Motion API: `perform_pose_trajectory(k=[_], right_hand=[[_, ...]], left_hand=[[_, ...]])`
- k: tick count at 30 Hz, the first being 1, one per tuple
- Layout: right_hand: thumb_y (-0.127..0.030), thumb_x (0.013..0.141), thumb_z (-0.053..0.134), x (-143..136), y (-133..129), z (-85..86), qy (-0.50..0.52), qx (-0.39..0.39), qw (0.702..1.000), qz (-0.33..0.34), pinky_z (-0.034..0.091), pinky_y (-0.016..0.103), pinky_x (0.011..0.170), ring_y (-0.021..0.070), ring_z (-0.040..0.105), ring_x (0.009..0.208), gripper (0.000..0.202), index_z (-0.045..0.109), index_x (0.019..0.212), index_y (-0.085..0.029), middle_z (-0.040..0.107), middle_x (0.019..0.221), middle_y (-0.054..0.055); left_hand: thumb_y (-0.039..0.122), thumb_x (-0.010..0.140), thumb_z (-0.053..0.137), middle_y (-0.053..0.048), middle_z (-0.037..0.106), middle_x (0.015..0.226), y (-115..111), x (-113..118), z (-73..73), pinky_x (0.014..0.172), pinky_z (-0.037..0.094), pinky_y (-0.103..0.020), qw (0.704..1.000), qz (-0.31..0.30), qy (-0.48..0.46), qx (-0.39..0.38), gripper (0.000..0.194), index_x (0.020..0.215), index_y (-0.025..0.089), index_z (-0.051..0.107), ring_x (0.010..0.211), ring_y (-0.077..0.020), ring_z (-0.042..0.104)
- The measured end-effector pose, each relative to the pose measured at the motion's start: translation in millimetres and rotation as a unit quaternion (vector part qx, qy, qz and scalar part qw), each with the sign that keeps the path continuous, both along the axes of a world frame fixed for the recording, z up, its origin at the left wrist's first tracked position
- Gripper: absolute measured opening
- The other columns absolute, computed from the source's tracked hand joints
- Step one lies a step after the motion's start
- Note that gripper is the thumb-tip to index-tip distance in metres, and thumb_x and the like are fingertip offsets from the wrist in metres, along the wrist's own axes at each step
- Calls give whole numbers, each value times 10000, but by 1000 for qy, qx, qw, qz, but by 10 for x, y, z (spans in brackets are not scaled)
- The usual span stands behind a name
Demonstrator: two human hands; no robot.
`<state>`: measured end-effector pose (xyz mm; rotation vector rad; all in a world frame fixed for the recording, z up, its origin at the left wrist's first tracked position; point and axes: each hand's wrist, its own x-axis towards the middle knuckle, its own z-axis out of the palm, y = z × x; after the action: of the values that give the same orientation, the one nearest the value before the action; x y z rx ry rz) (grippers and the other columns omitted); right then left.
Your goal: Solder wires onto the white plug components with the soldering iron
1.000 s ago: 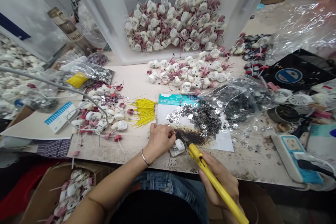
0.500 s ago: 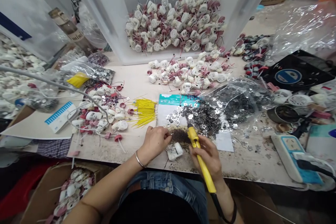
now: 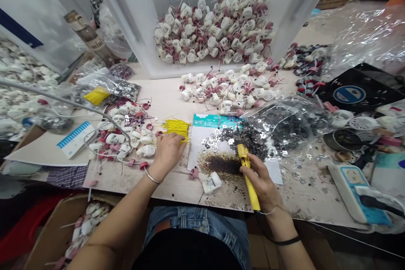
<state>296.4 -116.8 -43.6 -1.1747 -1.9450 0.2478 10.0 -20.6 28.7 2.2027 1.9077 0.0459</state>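
My left hand (image 3: 169, 152) is over a bundle of thin yellow wires (image 3: 176, 126), with its fingertips drawn together on the near end of the bundle. How many wires they pinch is hidden. In my right hand (image 3: 262, 179) is a yellow soldering iron (image 3: 249, 185), its fingers wrapped round the handle and its front end pointing away from me, at the pile of small metal pieces (image 3: 249, 139). Between my hands a white plastic part (image 3: 211, 182) lies near the table edge, with a small pink piece (image 3: 194, 173) beside it. Behind them is a dark burnt patch (image 3: 221, 163).
A translucent bin (image 3: 139, 50) at the back holds many white and pink motor-like parts (image 3: 211, 29). More such parts (image 3: 228, 88) lie before it and at left (image 3: 139, 139). A power strip (image 3: 354, 190) and a black fan (image 3: 360, 88) are at right.
My left hand has moved left from beside the white part to the yellow wires. The soldering iron in my right hand has shifted slightly right, away from the burnt patch. A pink piece now shows beside the white part.
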Motion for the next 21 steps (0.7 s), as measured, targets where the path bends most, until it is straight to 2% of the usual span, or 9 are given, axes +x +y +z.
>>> perform_pose_trajectory(k=[3, 6, 10, 13, 16, 21], right_hand=[[-44, 836, 565, -8, -90, 46, 24, 6, 999, -24, 551, 350, 960, 230, 503, 1265, 442, 588, 1195, -301, 393, 1454, 11], [-63, 794, 633, -50, -235, 96, 56, 41, 993, -95, 595, 355, 883, 246, 577, 1174, 350, 651, 1082, -261, 451, 1401, 25], [-32, 710, 711, -126, -475, 196, 82, 85, 974, -196, 619, 317, 774, 212, 656, 1001, 284, 692, 913, -230, 558, 1289, 27], [14, 679, 724, -136, -689, 296, 79, 80, 960, -257, 602, 297, 736, 171, 665, 913, 296, 687, 831, -237, 604, 1234, 8], [9, 669, 739, -98, -900, 356, 72, 70, 954, -284, 586, 290, 702, 160, 666, 865, 274, 672, 787, -228, 636, 1180, 0], [-31, 681, 745, -138, -1049, 313, 60, 55, 949, -304, 582, 294, 695, 183, 674, 858, 222, 662, 779, -212, 667, 1057, 20]], left_hand=[[204, 857, 578, -80, 690, 917, 107, -82, -103, 847, 369, -425, 1000, -11, -8, 12, 135, 828, 183, 708, 943, -270, 596], [189, 852, 571, -72, 683, 895, 153, -113, -155, 848, 391, -418, 999, -15, -23, 35, 156, 783, 188, 711, 929, -253, 596], [155, 833, 554, -96, 658, 894, 185, -131, -159, 839, 445, -409, 996, -6, -39, 75, 178, 747, 169, 708, 922, -255, 586], [135, 863, 488, -108, 646, 995, 203, -117, -151, 888, 467, -403, 993, -1, -51, 105, 225, 818, 167, 706, 979, -244, 581], [135, 881, 465, -99, 653, 1056, 210, -68, -142, 917, 479, -378, 992, -14, -63, 112, 247, 853, 178, 706, 1010, -227, 590], [132, 858, 505, -122, 684, 941, 197, 53, -107, 894, 485, -387, 992, -45, -66, 100, 216, 781, 146, 706, 949, -252, 606]])
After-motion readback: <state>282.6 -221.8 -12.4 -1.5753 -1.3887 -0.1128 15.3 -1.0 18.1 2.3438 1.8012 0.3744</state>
